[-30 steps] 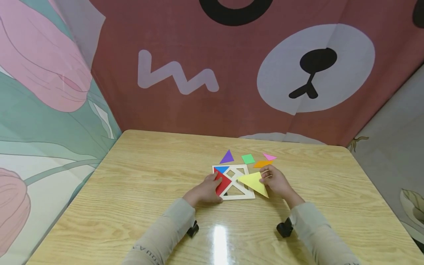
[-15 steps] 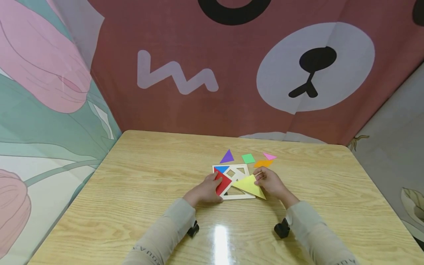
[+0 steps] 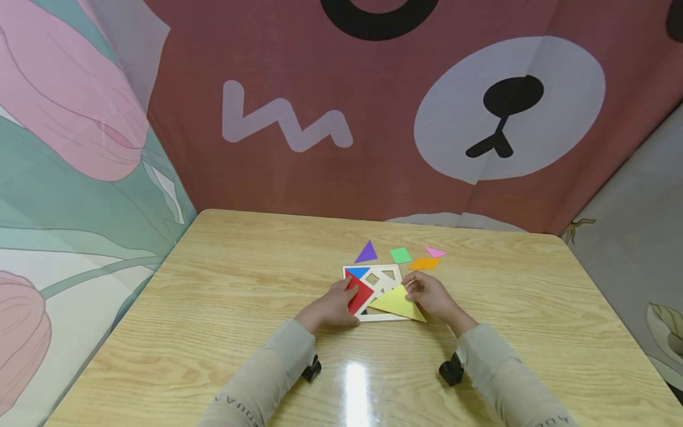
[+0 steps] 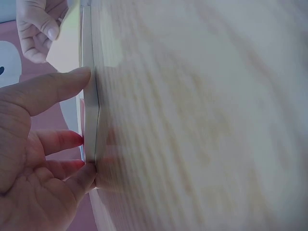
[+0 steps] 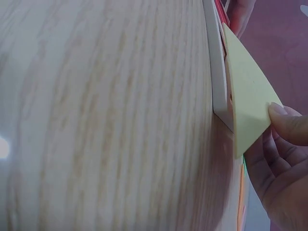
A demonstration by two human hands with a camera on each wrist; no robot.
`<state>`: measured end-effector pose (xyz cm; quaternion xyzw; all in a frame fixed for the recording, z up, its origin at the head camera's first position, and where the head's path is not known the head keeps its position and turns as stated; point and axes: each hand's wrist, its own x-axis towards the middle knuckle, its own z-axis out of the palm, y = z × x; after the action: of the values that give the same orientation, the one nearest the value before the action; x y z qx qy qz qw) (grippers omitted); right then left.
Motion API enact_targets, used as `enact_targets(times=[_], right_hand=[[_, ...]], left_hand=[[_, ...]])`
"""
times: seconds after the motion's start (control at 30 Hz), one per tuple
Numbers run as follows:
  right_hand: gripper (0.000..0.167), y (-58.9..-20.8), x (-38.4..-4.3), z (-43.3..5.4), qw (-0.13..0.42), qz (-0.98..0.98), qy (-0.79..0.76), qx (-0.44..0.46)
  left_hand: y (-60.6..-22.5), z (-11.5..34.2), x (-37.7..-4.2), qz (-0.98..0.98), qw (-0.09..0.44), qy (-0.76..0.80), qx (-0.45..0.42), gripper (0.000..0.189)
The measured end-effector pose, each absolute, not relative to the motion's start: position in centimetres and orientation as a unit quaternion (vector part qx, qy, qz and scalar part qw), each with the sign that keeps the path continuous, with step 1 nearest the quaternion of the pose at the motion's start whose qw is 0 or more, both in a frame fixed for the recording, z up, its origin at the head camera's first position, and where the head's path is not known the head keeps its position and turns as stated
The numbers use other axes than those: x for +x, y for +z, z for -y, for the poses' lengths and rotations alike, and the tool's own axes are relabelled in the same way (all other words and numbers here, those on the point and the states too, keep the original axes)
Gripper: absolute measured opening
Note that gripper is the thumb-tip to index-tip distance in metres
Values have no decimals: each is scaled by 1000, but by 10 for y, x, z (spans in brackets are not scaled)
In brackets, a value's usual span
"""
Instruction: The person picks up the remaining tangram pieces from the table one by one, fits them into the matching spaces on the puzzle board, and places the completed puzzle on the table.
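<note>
A white tangram tray (image 3: 383, 318) lies on the table with a red triangle (image 3: 356, 295) and a blue triangle (image 3: 356, 272) set in its left part. My left hand (image 3: 333, 304) holds the tray's left side, its thumb against the near edge and fingertips on the red triangle. Between thumb and fingers my right hand (image 3: 430, 294) pinches a large yellow triangle (image 3: 396, 302) by its upper corner. This piece hovers tilted over the tray's near slots, its right corner past the rim. In the right wrist view the yellow triangle (image 5: 250, 96) stands partly apart from the tray edge.
Behind the tray lie a purple triangle (image 3: 367, 253), a green square (image 3: 401, 255), an orange parallelogram (image 3: 424, 263) and a pink triangle (image 3: 434, 252). The wooden table (image 3: 256, 267) ends at a printed cloth (image 3: 373, 178) at the back.
My right hand has carried the yellow triangle leftward and lower over the tray, turning it so its long edge lies nearer the tray's front. The left hand has stayed in place.
</note>
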<state>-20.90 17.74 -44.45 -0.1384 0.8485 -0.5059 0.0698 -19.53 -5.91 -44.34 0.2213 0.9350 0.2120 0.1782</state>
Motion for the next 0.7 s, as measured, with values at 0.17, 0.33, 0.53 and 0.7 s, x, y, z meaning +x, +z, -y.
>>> enact_targets(times=[0.17, 0.33, 0.53, 0.7], right_hand=[[20, -446, -208, -175, 73, -848, -505, -141], [20, -446, -208, -171, 82, -848, -506, -136], [19, -446, -206, -169, 78, -842, -512, -151], [19, -447, -208, -167, 69, -852, -494, -163]], left_hand=[[-442, 58, -195, -936, 179, 210, 219, 77], [-442, 58, -194, -936, 177, 210, 218, 77], [-443, 57, -194, -936, 178, 213, 219, 76], [-442, 58, -194, -935, 182, 217, 214, 75]])
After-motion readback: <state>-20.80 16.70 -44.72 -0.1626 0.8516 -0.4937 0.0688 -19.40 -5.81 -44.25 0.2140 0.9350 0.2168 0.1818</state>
